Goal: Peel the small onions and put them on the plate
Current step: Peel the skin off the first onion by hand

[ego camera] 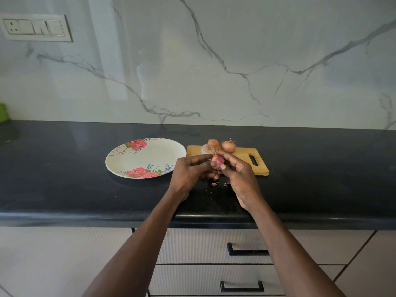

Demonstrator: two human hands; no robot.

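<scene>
A small pink onion (218, 161), partly peeled, is held between both hands above the black counter. My left hand (190, 171) grips it from the left with curled fingers. My right hand (241, 174) pinches it from the right with thumb and fingertips. Three more onions lie on the wooden cutting board (260, 168) just behind: two brown-skinned ones (214, 143) (228, 146) and a paler one (207, 149). The floral plate (145, 157) sits to the left with nothing on it. Bits of peel (215, 184) lie on the counter under my hands.
The black counter (85, 168) runs the full width, with a marble wall behind it. A switch panel (36, 27) is on the wall at upper left, and a green object (3, 112) shows at the left edge. Drawers with black handles (246, 251) lie below the counter's front edge.
</scene>
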